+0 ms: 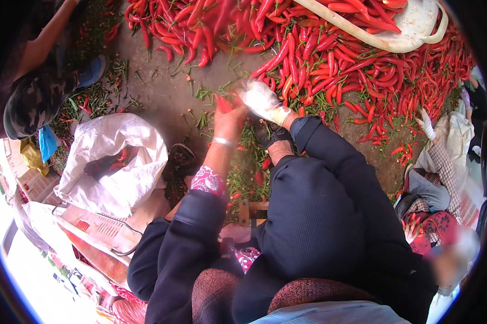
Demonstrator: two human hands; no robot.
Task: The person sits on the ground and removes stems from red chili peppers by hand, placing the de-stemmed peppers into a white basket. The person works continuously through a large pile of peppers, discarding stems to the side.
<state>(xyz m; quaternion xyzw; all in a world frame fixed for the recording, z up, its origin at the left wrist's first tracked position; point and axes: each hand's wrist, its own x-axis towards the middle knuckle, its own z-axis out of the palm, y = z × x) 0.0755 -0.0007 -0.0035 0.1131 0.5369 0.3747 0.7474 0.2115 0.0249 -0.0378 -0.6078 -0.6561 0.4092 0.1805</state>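
My left hand (229, 121) is bare and closed around red chili peppers (224, 103), whose tips stick out above the fingers. Touching or almost touching it is my right hand (261, 99), in a white work glove with soiled patches; motion blurs its fingertips, and whether they pinch anything is unclear. Beneath both hands, green pepper stems (243, 162) litter the ground with a few red pieces among them. Just beyond the glove begins a large heap of red chili peppers (308, 60).
An off-white basin (405, 34) holding peppers rests on the heap. At left, a white woven sack (81, 170) with peppers inside stands open beside plastic crates (101, 231). One person's camouflage-clad leg (41, 101) is at upper left. Another person's gloved hand (426, 124) reaches toward the heap at right.
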